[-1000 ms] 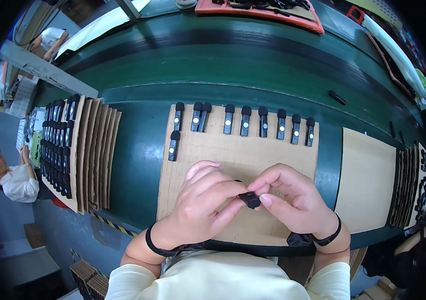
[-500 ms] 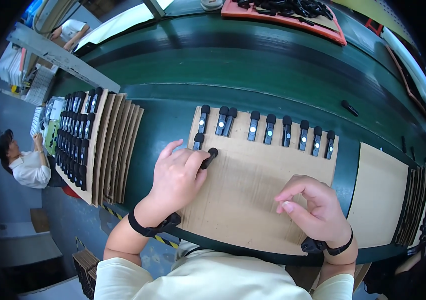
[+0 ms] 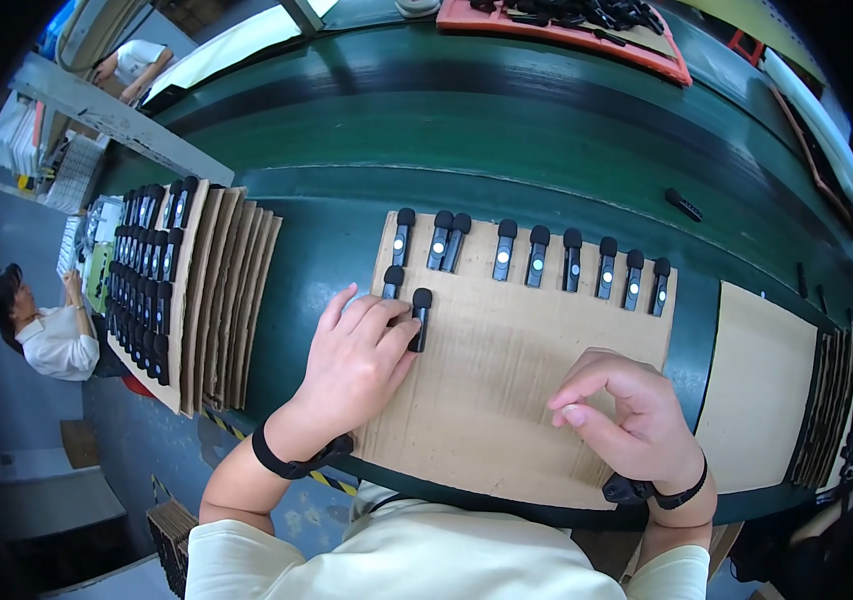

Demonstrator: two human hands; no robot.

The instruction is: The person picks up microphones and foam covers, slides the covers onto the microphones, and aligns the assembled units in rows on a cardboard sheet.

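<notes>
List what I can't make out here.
In the head view:
Lower end of the second row's leftmost microphone: covered by the left hand.
Whether the right hand holds anything small: hidden by its curled fingers.
Far edge of the red tray: cut off by the upper edge.

bench: dark green top [image 3: 296, 240], spans the view, lengthwise seam across it
middle sheet: plain cardboard [image 3: 506, 400], flat near front edge
on middle sheet: nine small black mics [image 3: 538, 255] along far edge, second and third touching; two more mics [image 3: 421, 318] below at left
right sheet: cardboard [image 3: 756, 390], flat, beside a layered stack [image 3: 818, 410]
left stack: layered cardboard [image 3: 236, 300], rows of black mics on outer face
loose mic: black [image 3: 684, 205], straight on green, far right
tray: orange-red [image 3: 556, 36], far side, jumbled black pieces inside
</notes>
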